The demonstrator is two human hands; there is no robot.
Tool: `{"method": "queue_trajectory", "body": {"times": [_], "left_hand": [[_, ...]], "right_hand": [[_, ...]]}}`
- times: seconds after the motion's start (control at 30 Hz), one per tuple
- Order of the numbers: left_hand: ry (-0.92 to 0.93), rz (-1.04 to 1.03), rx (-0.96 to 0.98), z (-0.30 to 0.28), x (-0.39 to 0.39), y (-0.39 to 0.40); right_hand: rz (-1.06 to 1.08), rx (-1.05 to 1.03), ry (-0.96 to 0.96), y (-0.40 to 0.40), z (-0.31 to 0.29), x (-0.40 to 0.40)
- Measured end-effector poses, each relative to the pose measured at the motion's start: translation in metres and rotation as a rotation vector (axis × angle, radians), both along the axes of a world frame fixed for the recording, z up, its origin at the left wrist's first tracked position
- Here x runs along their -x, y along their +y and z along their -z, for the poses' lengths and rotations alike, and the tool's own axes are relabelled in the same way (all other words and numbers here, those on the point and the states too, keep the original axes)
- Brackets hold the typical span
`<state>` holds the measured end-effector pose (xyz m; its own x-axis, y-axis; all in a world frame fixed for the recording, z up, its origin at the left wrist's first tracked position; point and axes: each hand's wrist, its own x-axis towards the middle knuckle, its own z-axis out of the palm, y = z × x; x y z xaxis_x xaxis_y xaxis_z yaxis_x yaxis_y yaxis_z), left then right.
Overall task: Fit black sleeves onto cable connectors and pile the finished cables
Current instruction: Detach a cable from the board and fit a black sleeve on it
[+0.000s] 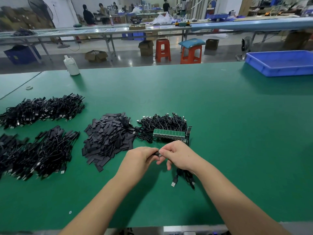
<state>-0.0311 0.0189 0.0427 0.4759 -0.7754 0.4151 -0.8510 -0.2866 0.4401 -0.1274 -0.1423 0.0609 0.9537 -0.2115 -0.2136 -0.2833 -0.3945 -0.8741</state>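
My left hand (139, 156) and my right hand (176, 156) meet fingertip to fingertip over the green table. Between them they pinch a small black sleeve (157, 153) on one cable's end. That cable (183, 175) hangs below my right hand, its USB plug (174, 182) resting on the table. A heap of loose black sleeves (108, 138) lies just left of my hands. Behind them sits a bundle of bare cables (162, 124) with a green row of circuit boards (169, 134). Two piles of black cables lie far left, one behind (42, 109) and one in front (37, 153).
A white bottle (71, 65) stands at the back left of the green table (220, 124). A blue tray (279, 62) sits at the back right. Beyond the table are orange stools (162, 50), cardboard boxes and other benches with people.
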Motion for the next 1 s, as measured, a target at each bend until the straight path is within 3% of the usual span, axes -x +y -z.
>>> {"method": "queue_trajectory", "body": {"times": [0.23, 0.33, 0.5, 0.67, 0.83, 1.0], "left_hand": [[-0.023, 0.025, -0.08, -0.003, 0.0, -0.002], [0.021, 0.014, -0.223, -0.007, 0.0, -0.004], [-0.094, -0.106, -0.441, -0.017, 0.0, -0.008], [-0.066, -0.092, -0.426, -0.012, -0.003, -0.008], [-0.042, -0.068, -0.266, -0.002, -0.005, -0.007], [-0.067, -0.041, -0.206, 0.004, -0.001, -0.01]], "right_hand": [[-0.029, 0.068, 0.014, -0.001, 0.0, 0.0], [-0.014, 0.077, 0.029, -0.002, 0.002, -0.001], [-0.021, 0.104, 0.052, 0.002, 0.001, -0.005], [0.027, 0.057, 0.05, 0.002, -0.001, -0.005], [0.144, -0.115, 0.028, 0.002, 0.0, -0.004], [0.068, -0.058, 0.023, 0.002, 0.001, -0.005]]}}
